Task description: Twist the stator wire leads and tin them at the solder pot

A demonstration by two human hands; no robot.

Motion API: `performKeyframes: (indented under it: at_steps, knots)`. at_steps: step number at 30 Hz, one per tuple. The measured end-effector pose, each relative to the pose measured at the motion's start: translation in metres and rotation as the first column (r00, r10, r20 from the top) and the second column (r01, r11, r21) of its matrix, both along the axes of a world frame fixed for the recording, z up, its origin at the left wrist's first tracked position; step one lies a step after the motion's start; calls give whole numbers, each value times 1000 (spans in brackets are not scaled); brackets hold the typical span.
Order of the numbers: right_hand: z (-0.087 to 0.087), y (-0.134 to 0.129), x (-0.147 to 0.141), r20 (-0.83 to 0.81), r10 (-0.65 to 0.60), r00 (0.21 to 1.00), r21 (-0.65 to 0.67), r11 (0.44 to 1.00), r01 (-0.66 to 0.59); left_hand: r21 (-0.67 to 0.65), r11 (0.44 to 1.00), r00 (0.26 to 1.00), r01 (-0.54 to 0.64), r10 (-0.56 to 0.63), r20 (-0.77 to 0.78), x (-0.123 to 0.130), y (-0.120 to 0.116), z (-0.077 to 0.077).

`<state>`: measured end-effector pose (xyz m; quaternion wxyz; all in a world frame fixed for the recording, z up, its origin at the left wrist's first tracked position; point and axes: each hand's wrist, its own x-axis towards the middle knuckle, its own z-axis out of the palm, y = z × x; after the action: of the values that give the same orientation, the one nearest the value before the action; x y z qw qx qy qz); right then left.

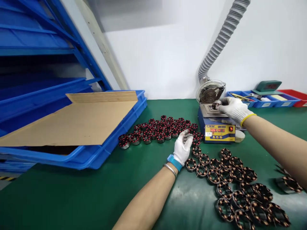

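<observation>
My right hand (233, 109), in a white glove with a yellow cuff, grips a small ring-shaped motor stator (216, 105) above the square opening of a blue and yellow solder pot (219, 131). The pot's panel has a lit red display. My left hand (183, 147), gloved in white with a blue band at the wrist, rests at the near edge of a cluster of stators with red windings (160, 135). Its fingers are loosely bent and apart, with nothing visible in them. Nearer me on the right lie several stators with copper windings (225, 175).
A grey flexible duct (222, 38) comes down to a round metal hood (211, 92) behind the pot. On the left, cardboard (79, 121) covers a blue tray (93, 159) beside a blue rack. Small blue bins (266, 103) and a red bin (296, 95) line the back right.
</observation>
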<state>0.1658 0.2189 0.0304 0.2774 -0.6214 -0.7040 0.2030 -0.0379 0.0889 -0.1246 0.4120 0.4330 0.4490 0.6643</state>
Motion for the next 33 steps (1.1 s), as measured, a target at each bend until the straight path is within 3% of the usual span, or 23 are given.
performKeyframes:
  at_steps: [4, 9, 21, 33]
  knots:
    - [-4, 35, 11, 75, -201, 977, 50, 979, 197, -37, 999, 999, -30, 30, 11, 0, 1, 0]
    - [-16, 60, 12, 102, -208, 973, 76, 977, 201, -68, 996, 998, -64, 65, 9, 0, 4, -1]
    - [-18, 49, 11, 179, -98, 979, 97, 992, 81, -87, 993, 996, -79, 81, 23, 1, 6, -3]
    - [-26, 57, 10, 111, -148, 983, 118, 984, 135, -76, 993, 995, -95, 96, 10, 1, 7, -5]
